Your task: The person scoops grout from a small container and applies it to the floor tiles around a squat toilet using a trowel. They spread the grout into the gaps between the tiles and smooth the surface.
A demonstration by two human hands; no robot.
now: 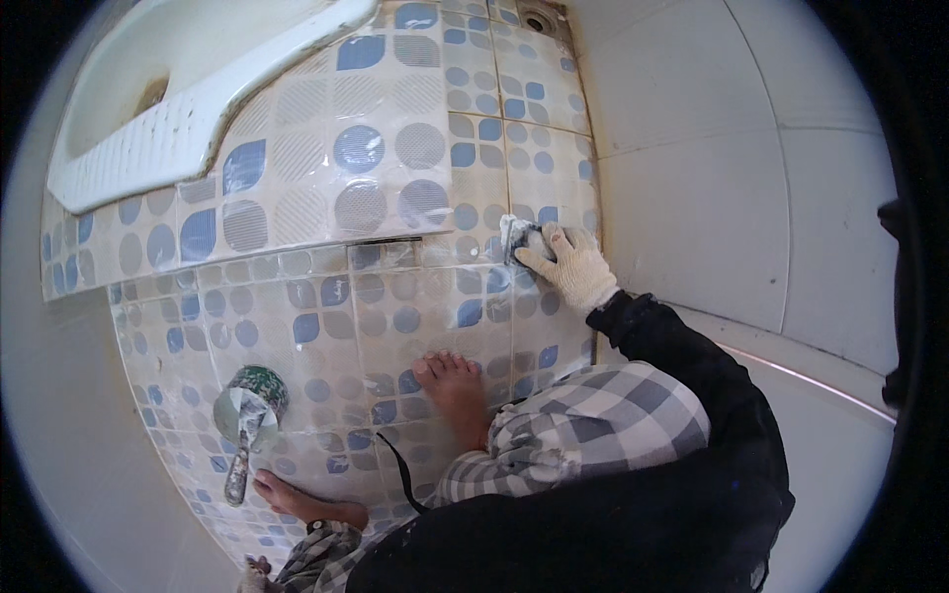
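A person in a black top [593, 539] and checked trousers [603, 420] is bent over a tiled floor [336, 400]. Nearest, at the lower left edge, is the left hand [254, 577], small and cut off by the frame; whether its fingers are spread or closed cannot be told. Just beyond it the bare left foot [311, 502] rests on the tiles, and a thin black strap [400, 472] hangs between the legs. The right foot [455, 395] stands farther forward.

Left of the feet sits a green tub [267, 383], with a trowel [237, 476] lying across it, its blade smeared white. Farther on, the right hand [576, 269], in a cream glove, pinches a dark pad [516, 240] between thumb and fingers, against the floor near the right wall [692, 217]. White paste shows at the pad's edge.

To the left rises a tiled step [301, 148] around a white squat toilet [232, 89]; a drain [537, 22] lies in the far corner.
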